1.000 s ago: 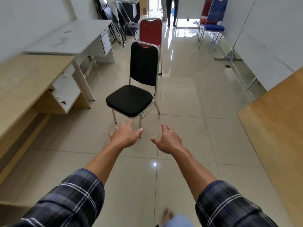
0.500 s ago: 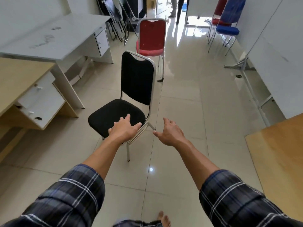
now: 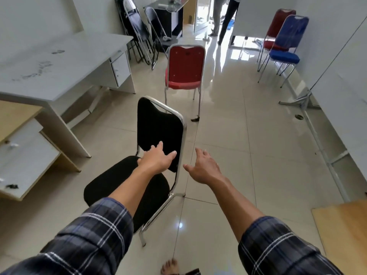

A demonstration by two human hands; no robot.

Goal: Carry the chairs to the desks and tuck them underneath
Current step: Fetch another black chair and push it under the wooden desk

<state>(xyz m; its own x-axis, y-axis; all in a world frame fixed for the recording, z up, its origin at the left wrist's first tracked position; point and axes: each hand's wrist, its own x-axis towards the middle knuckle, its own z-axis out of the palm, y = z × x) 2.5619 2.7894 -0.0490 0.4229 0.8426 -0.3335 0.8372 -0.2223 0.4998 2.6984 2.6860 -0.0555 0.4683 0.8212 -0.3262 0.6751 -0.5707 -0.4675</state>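
Note:
A black padded chair (image 3: 158,126) with a chrome frame stands on the tiled floor right in front of me. My left hand (image 3: 156,160) is stretched out over its seat, fingers straight, in front of the lower backrest; I cannot tell if it touches. My right hand (image 3: 202,167) hovers open just right of the chair's chrome side rail, holding nothing. A red chair (image 3: 184,66) stands behind the black one. A white desk (image 3: 59,64) with drawers stands at the left, and a wooden desk (image 3: 17,116) nearer me.
A blue chair (image 3: 286,46) and a red one stand at the far right wall. Folded chairs (image 3: 139,32) lean at the back left. A metal stand (image 3: 305,108) lies along the right wall. Two people's legs (image 3: 222,18) show in the doorway. A wooden board (image 3: 343,231) lies at the lower right.
I have walked closer to the black chair. Both hands have reached forward, the left from the seat's edge toward the backrest, the right alongside the chair's frame.

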